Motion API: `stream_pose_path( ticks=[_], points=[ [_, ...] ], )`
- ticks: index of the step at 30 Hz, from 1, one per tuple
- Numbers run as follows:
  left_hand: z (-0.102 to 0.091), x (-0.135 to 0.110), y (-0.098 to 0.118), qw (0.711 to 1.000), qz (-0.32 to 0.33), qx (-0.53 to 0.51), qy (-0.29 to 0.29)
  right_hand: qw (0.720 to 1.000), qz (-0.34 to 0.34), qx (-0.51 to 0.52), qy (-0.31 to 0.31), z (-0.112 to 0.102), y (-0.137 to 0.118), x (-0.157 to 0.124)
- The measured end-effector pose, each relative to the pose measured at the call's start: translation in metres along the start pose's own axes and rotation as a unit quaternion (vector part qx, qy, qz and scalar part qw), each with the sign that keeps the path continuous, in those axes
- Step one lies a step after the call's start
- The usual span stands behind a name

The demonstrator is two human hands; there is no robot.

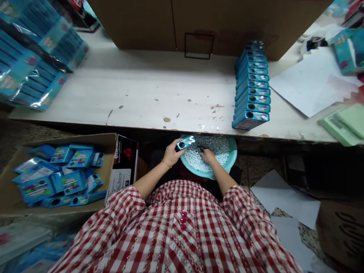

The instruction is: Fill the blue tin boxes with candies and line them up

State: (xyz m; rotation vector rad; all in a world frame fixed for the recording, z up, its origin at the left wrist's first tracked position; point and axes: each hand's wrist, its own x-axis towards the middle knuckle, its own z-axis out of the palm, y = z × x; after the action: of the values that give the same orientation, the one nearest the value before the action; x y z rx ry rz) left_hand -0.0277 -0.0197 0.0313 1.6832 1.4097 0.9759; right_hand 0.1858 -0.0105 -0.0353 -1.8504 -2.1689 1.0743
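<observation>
My left hand (171, 153) is shut on a small blue candy tin (184, 143), whose open end holds a few white pieces. My right hand (207, 156) rests in a round teal plastic basin (224, 165) heaped with white oval candies (206, 146). A small dark object (201, 149) shows at the right fingertips, too small to identify. The basin sits in my lap, just below the table's front edge. A row of upright blue tins (251, 86) stands on the table beyond my hands, to the right.
A worn white table (142, 93) spans the view, with plastic-wrapped blue packs (36, 64) at far left and white paper sheets (307, 81) at right. A cardboard box (65, 176) of blue packaged tins sits at my left. Loose paper (284, 199) lies on the floor at right.
</observation>
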Motion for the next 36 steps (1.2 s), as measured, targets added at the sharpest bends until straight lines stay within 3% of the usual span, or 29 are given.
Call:
stream_pose_path(
  ticks=[4, 8, 12, 14, 17, 21, 25, 28, 31, 34, 36],
  points=[
    [-0.007, -0.001, -0.005, 1.000, -0.016, -0.003, 0.025, 0.987, 0.012, 0.159, -0.011, -0.015, 0.016, -0.014],
    [-0.001, 0.003, -0.007, 0.999, -0.013, -0.003, 0.029, 0.984, 0.009, 0.177, 0.002, -0.052, 0.027, -0.047],
    [0.018, 0.007, -0.003, 1.000, -0.004, 0.012, -0.012, 0.984, -0.017, 0.175, 0.014, -0.093, 0.015, -0.074],
    [0.028, 0.007, 0.000, 0.999, -0.001, 0.035, -0.040, 0.992, -0.027, 0.121, 0.016, -0.111, -0.002, -0.082],
    [0.041, 0.006, 0.006, 0.995, 0.010, 0.074, -0.069, 0.999, -0.017, -0.052, 0.003, -0.130, -0.038, -0.087],
    [0.049, 0.004, 0.008, 0.989, 0.019, 0.106, -0.104, 0.966, 0.039, -0.252, -0.037, -0.137, -0.087, -0.085],
    [0.052, 0.004, 0.005, 0.989, 0.018, 0.100, -0.105, 0.946, 0.027, -0.319, -0.053, -0.140, -0.113, -0.085],
    [0.049, 0.002, 0.002, 0.994, 0.008, 0.072, -0.079, 0.948, 0.018, -0.317, -0.028, -0.148, -0.098, -0.097],
    [0.042, 0.001, 0.001, 0.998, 0.001, 0.029, -0.057, 0.951, 0.064, -0.300, -0.018, -0.145, -0.046, -0.103],
    [0.033, 0.002, 0.001, 0.999, 0.006, -0.011, -0.032, 0.953, 0.118, -0.275, -0.051, -0.113, 0.011, -0.082],
    [0.028, 0.002, 0.001, 0.999, 0.007, -0.029, -0.012, 0.961, 0.095, -0.256, -0.046, -0.077, 0.031, -0.058]
  ],
)
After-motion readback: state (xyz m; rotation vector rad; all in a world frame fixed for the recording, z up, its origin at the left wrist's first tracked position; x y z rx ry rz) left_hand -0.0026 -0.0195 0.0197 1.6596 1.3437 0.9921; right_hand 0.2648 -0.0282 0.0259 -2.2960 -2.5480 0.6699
